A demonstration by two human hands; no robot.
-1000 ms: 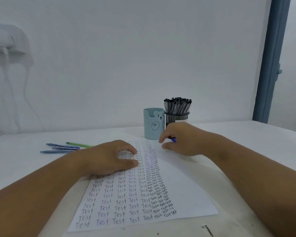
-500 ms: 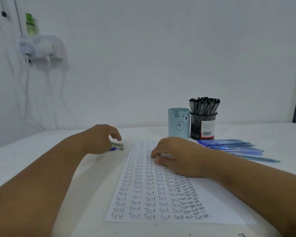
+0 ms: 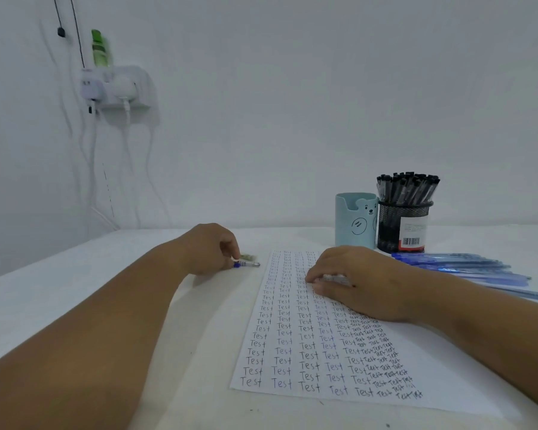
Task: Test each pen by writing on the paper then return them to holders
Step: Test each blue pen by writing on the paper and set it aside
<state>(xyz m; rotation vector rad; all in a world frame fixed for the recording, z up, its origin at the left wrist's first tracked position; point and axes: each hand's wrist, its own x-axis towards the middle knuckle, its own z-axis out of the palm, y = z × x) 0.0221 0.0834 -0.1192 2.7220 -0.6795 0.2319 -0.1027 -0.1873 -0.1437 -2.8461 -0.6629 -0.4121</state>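
My left hand (image 3: 210, 248) sits on the smooth white table (image 3: 75, 290), fingers curled down over a slim blue pen (image 3: 246, 264); its blue grip and shiny metal tip poke out to the right from under my fingertips, and a greenish pen (image 3: 248, 257) lies blurred just behind it. I appear to be pinching the blue pen, which lies just off the left edge of the paper (image 3: 323, 352). The paper is a thin white sheet, flat on the table, covered in columns of the handwritten word "Test", the lettering tighter and darker toward the right.

My right hand (image 3: 359, 282) rests palm down on the upper part of the sheet, fingers curled over something pale and narrow that I hold against the paper; I cannot tell what it is.

Behind the sheet stand two holders, touching side by side. The light blue holder (image 3: 353, 225) is a smooth plastic cup with a bear face on its front; I cannot see inside it. The black mesh holder (image 3: 402, 226) is a round wire cup with a barcode label, packed with upright black-capped pens (image 3: 407, 187). To the right of my right hand a row of blue pens (image 3: 460, 265) lies flat on the table, near the mesh holder's base
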